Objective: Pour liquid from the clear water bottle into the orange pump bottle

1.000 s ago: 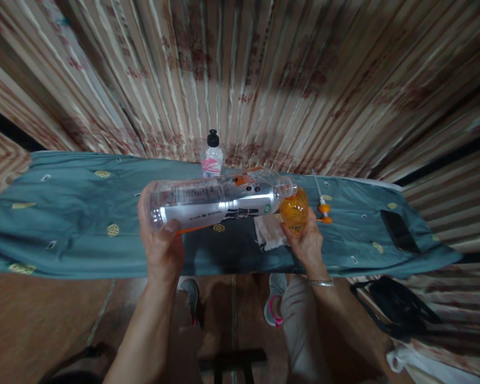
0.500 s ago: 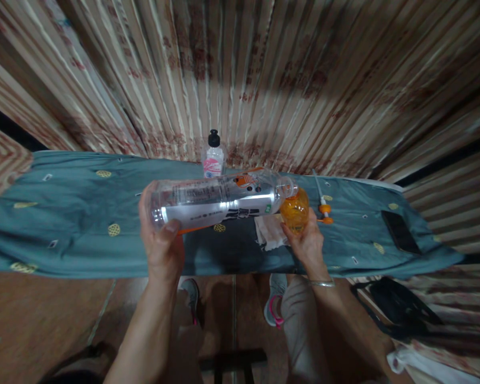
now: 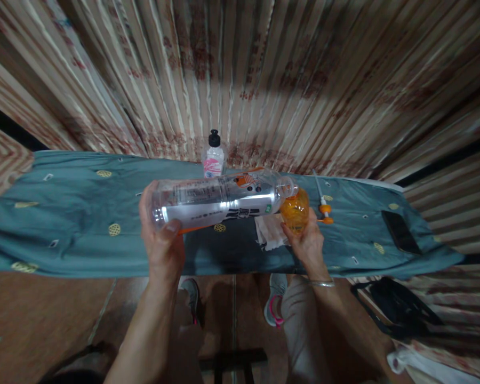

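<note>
My left hand [image 3: 164, 240] is closed around the base of a large clear plastic bottle [image 3: 208, 202] with a white, black and orange label. The bottle lies nearly level in the air, its uncapped neck pointing right. At that neck sits a small amber bottle [image 3: 296, 213], upright and gripped by my right hand [image 3: 309, 240]; the large bottle's mouth is over its top. I cannot tell whether liquid is flowing. Just right of my right hand, an orange and white pump head [image 3: 325, 209] with a thin dip tube lies on the cloth.
Behind the large bottle stands a clear bottle with a black cap [image 3: 213, 154]. A pale folded cloth [image 3: 270, 233] lies below the bottles. At the right is a black phone [image 3: 400, 232]. A teal patterned cloth [image 3: 80, 208] covers the narrow table, with a pleated curtain [image 3: 240, 69] behind it.
</note>
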Demonstrator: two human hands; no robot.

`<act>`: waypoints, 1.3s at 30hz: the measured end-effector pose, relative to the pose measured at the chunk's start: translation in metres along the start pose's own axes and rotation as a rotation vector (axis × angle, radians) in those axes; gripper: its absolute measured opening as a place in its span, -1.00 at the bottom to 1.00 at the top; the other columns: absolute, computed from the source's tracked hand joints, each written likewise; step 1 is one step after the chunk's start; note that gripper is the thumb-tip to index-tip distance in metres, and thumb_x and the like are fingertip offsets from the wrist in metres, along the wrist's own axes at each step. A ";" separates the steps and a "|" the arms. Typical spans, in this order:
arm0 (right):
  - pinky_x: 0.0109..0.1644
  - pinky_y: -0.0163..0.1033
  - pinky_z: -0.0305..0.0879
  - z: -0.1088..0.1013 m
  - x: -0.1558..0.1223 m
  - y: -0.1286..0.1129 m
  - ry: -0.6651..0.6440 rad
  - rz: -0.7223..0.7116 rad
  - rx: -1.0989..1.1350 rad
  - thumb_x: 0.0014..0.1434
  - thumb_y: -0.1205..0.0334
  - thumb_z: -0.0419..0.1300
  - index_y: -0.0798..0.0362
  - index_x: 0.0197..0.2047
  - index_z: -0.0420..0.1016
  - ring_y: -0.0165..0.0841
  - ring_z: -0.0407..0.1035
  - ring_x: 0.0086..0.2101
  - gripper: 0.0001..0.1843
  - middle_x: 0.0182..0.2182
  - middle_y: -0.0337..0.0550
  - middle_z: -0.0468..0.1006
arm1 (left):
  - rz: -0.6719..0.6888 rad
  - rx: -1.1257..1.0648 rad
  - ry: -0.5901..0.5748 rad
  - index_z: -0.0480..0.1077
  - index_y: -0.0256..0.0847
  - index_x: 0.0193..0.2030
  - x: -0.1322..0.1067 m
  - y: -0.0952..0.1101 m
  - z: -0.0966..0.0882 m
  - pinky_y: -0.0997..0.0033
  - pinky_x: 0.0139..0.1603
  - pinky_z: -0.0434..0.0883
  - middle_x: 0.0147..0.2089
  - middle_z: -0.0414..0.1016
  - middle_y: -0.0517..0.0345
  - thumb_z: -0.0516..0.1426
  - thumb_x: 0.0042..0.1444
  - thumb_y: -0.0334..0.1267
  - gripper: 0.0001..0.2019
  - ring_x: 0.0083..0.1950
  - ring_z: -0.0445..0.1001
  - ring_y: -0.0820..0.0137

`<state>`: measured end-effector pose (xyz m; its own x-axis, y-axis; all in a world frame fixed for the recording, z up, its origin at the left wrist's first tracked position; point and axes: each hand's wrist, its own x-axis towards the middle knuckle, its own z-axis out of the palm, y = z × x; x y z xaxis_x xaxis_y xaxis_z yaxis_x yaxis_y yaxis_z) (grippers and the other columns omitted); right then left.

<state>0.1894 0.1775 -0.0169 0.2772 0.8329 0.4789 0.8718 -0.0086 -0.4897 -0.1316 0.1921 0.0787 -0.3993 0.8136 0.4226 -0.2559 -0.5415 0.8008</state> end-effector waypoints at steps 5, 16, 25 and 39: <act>0.21 0.16 0.45 0.000 0.000 -0.001 -0.002 -0.001 0.002 0.21 -0.21 0.21 0.16 0.42 0.11 0.05 0.46 0.17 -0.10 0.20 0.27 0.51 | -0.012 0.016 0.013 0.44 0.15 0.14 -0.001 0.000 -0.001 -0.06 0.22 0.43 0.17 0.44 0.08 0.40 -0.19 0.04 -0.34 0.29 0.36 -0.02; 0.22 0.15 0.44 0.001 -0.001 0.001 0.014 -0.022 -0.001 0.23 -0.25 0.19 0.17 0.41 0.12 0.04 0.44 0.19 -0.10 0.23 0.29 0.48 | -0.020 -0.023 0.046 0.47 0.03 0.11 0.000 0.001 0.002 -0.10 0.28 0.40 0.16 0.43 0.02 0.42 -0.23 -0.02 -0.33 0.31 0.35 -0.04; 0.19 0.15 0.46 0.000 0.000 0.000 0.001 0.003 0.005 0.21 -0.22 0.22 0.14 0.42 0.10 0.04 0.48 0.14 -0.09 0.18 0.26 0.52 | -0.020 0.008 -0.001 0.44 0.06 0.15 0.000 -0.003 -0.004 -0.17 0.33 0.36 0.16 0.43 0.03 0.40 -0.18 -0.01 -0.33 0.30 0.35 -0.04; 0.21 0.14 0.45 -0.002 0.000 -0.001 -0.007 0.001 -0.002 0.20 -0.24 0.21 0.16 0.41 0.12 0.05 0.46 0.18 -0.09 0.20 0.28 0.50 | -0.006 0.022 -0.030 0.47 0.08 0.06 0.000 -0.003 -0.006 -0.12 0.28 0.41 0.16 0.43 0.05 0.39 -0.14 0.00 -0.44 0.30 0.35 -0.02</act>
<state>0.1897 0.1770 -0.0153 0.2747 0.8369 0.4734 0.8724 -0.0099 -0.4887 -0.1360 0.1931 0.0739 -0.3709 0.8231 0.4300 -0.2385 -0.5320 0.8125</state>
